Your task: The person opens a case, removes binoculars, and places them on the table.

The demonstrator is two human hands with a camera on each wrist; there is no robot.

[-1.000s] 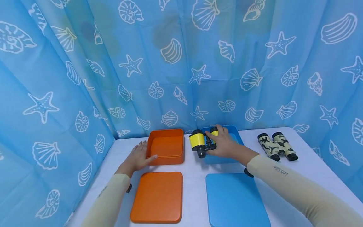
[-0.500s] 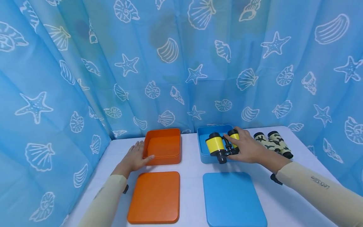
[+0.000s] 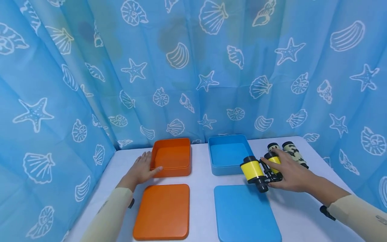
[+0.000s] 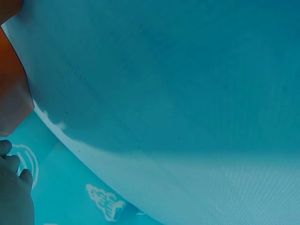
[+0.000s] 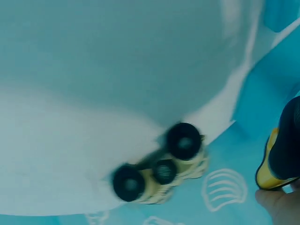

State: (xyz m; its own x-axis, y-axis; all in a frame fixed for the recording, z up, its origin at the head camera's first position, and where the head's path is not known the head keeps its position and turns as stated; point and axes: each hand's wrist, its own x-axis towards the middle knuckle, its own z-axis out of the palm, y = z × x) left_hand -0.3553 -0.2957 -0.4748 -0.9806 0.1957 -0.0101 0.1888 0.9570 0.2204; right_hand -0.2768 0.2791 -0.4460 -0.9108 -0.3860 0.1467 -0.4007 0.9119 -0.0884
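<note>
Yellow-and-black binoculars (image 3: 253,169) are gripped by my right hand (image 3: 291,173), its fingers around the right barrel. They hang tilted, near the front right corner of the open blue box (image 3: 226,170) and over the far edge of the blue lid (image 3: 246,215). Against the left side of the open orange box (image 3: 172,172) rests my left hand (image 3: 141,169), its fingers straight and the thumb along the front rim. Behind the right hand lie camouflage binoculars (image 3: 291,149), partly hidden in the head view; the right wrist view shows their black lens ends.
An orange lid (image 3: 163,211) lies in front of the orange box. All of it stands on a white-covered table (image 3: 202,201). A blue curtain (image 3: 193,84) with shell prints closes off the back and both sides.
My right hand has carried the yellow binoculars rightward and toward me, from over the blue box to beside its front right corner. The left hand stays at the orange box.
</note>
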